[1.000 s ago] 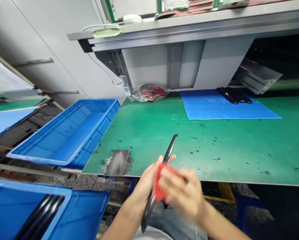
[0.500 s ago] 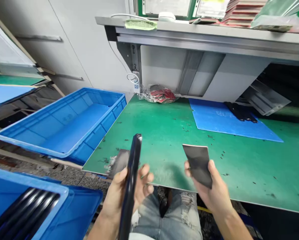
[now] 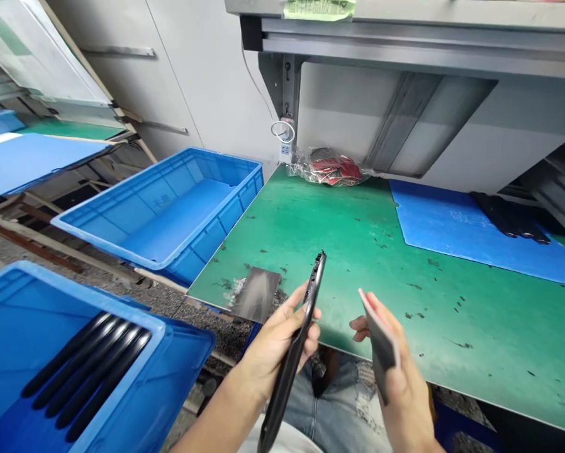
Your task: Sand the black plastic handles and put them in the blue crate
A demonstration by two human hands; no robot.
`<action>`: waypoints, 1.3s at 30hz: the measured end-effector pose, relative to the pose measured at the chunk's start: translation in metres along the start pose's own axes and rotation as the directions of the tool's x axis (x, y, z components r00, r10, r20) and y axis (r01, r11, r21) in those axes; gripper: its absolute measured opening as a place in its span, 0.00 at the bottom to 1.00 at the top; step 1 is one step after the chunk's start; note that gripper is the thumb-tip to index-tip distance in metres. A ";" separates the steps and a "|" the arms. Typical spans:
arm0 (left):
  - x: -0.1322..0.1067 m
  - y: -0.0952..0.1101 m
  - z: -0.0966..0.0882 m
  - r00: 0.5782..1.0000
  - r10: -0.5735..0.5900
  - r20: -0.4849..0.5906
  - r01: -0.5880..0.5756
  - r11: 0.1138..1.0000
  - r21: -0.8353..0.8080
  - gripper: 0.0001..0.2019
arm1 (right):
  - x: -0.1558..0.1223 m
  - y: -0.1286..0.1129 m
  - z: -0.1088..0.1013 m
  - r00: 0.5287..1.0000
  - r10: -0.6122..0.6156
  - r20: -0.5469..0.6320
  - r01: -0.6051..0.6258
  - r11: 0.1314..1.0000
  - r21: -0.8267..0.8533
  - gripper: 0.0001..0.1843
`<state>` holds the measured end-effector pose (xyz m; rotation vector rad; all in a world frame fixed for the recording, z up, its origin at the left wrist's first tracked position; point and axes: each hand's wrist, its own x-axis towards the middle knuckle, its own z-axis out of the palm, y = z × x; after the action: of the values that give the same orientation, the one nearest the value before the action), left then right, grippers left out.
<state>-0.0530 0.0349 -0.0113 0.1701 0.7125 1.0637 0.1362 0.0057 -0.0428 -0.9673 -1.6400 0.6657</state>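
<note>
My left hand (image 3: 282, 336) grips a long, thin black plastic strip (image 3: 297, 343) near its middle; the strip points up and away over the front edge of the green table (image 3: 367, 251). My right hand (image 3: 396, 371) is closed on a small dark sanding sheet (image 3: 379, 343) with a pinkish edge, held on edge just right of the strip, not touching it. Both hands hover above my lap in jeans, at the table's near edge.
A worn grey sanding patch (image 3: 257, 292) lies at the table's front left corner. A blue crate (image 3: 169, 207) stands left of the table; a nearer blue crate (image 3: 75, 358) holds several black strips. A blue mat (image 3: 457, 226) carries dark parts (image 3: 509, 217). A bag of red sheets (image 3: 332, 170) lies at the back.
The sanding sheet came off the strip and my right hand drew apart, then turned the sheet edge-on. The left hand tilted the strip rightwards. The view swung left and down.
</note>
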 end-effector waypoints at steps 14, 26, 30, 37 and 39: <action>-0.015 0.000 -0.023 0.929 -0.234 0.288 0.188 0.966 0.178 0.18 | 0.070 0.015 -0.007 0.924 -0.296 0.243 0.379 0.615 -0.691 0.17; -0.009 0.080 0.002 0.957 0.291 0.011 -0.258 0.865 -0.429 0.26 | 0.009 -0.004 0.026 0.780 0.616 0.105 -0.376 0.328 0.867 0.27; 0.008 0.080 0.014 0.893 0.446 -0.066 -0.417 0.761 -0.497 0.10 | 0.004 -0.022 0.042 0.679 0.704 0.209 -0.307 0.013 0.952 0.29; 0.015 0.047 0.032 0.971 0.240 -0.017 -0.183 0.692 -0.698 0.10 | -0.012 -0.026 0.067 0.699 0.711 -0.071 -0.239 0.326 0.915 0.24; 0.016 0.045 0.036 0.971 0.238 -0.034 -0.193 0.686 -0.702 0.09 | -0.015 -0.022 0.075 0.728 0.645 -0.232 -0.256 0.569 0.782 0.28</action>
<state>-0.0597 0.0776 0.0300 -0.3892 0.1859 1.4887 0.0596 -0.0149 -0.0528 -0.8776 -0.5170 1.1910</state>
